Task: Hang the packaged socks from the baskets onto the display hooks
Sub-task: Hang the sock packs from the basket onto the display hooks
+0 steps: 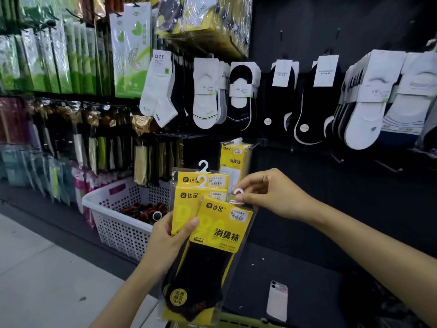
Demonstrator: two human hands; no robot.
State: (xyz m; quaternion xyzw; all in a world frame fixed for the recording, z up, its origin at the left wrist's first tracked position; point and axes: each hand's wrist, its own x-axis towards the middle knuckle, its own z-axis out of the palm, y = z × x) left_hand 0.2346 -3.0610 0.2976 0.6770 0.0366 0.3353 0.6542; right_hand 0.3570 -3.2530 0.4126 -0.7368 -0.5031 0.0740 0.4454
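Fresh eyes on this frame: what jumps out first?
At centre, the left-hand grip holds a fan of three yellow sock packs, and the right-hand grip pinches the front pack's white hanger hook. White and black no-show socks hang along the dark wall above; a white perforated basket sits lower left.

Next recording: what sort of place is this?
Most likely a shop's sock aisle. Carded white and black socks hang on a black display wall, the left hand grips yellow price-labelled sock packets while the right hand pinches one packet's white plastic hanger, and a white perforated plastic basket holds stock.
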